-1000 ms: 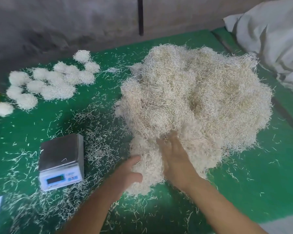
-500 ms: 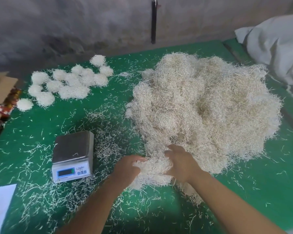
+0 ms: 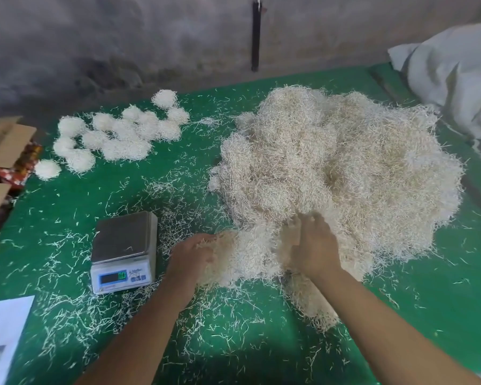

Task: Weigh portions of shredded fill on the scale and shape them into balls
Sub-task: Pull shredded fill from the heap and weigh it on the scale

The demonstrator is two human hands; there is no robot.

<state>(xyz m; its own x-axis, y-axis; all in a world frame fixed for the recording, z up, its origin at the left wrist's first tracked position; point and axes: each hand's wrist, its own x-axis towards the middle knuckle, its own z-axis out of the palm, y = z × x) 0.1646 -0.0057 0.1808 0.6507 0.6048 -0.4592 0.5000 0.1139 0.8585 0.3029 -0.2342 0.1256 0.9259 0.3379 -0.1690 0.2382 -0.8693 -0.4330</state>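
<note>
fill clump (image 3: pixel 242 254) between both hands' fingers (image 3: pixel 311 220), seemingly gripped

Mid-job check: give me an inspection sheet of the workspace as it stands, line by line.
Surface: green felt-like table top, strewn with loose pale shreds.
Job's things: large heap of pale shredded fill; small digital scale with steel pan, pan bare but for a stray shred; cluster of white finished balls at far left.
Clutter: white paper sheet; brown cardboard box flaps.
Grippers: left hand and right hand grip a clump at the heap's near edge.
Cables: nothing seen.
Surroundings: grey concrete wall; grey cloth sack.
</note>
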